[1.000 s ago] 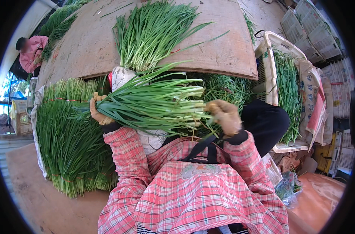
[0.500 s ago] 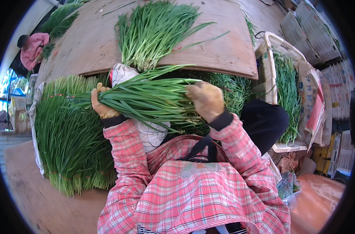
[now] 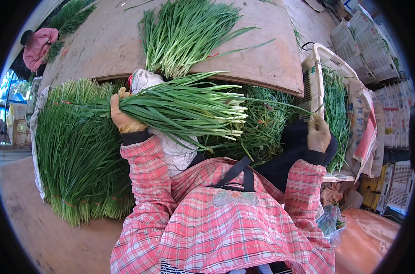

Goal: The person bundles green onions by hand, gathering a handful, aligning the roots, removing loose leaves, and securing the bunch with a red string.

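The chive bundle (image 3: 180, 109) is a thick sheaf of long, flat green leaves, lying nearly level across the lap, just below the desk (image 3: 262, 59) edge. Its pale cut ends point right and fan out unevenly; the leafy tips run left, over a stacked pile. It is gripped near the left third, apparently not yet tied.

Green chive bundle (image 3: 180, 109) with pale stem ends, pink plaid sleeves (image 3: 143, 182), white crate (image 3: 323, 59), brown board (image 3: 262, 50)
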`<state>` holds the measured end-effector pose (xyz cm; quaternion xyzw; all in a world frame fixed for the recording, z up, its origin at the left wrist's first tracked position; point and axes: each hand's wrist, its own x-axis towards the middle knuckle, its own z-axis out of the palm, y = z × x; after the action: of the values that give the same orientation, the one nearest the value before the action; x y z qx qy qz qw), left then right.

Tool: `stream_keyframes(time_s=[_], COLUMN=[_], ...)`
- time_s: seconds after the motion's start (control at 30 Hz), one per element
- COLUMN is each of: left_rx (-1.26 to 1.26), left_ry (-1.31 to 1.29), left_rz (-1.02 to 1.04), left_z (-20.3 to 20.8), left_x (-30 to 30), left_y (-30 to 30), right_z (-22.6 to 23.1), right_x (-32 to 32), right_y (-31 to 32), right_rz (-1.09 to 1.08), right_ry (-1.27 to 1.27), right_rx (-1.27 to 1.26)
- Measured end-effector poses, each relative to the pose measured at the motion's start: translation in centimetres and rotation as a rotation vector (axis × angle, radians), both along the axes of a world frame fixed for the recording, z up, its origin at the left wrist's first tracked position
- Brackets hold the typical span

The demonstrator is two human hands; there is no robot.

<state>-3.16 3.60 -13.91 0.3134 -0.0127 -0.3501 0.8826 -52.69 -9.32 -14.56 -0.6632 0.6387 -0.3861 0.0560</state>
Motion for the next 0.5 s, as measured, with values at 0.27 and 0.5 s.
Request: stream_keyframes(time_s=[0.27,0.5], left_rx=[-0.121,0.056], left_ry=[-0.021,0.041], left_rz=[-0.213,0.066], left_z=[0.3,1.1], left_x=[0.3,-0.8], left_y=[0.0,-0.3], right_z=[5.5,2.9], right_x=[20.0,20.4], right_y=[4.9,4.2], right_rz=[0.862,0.824], right_ry=[0.103,-0.818], right_rx=[-0.154,0.213])
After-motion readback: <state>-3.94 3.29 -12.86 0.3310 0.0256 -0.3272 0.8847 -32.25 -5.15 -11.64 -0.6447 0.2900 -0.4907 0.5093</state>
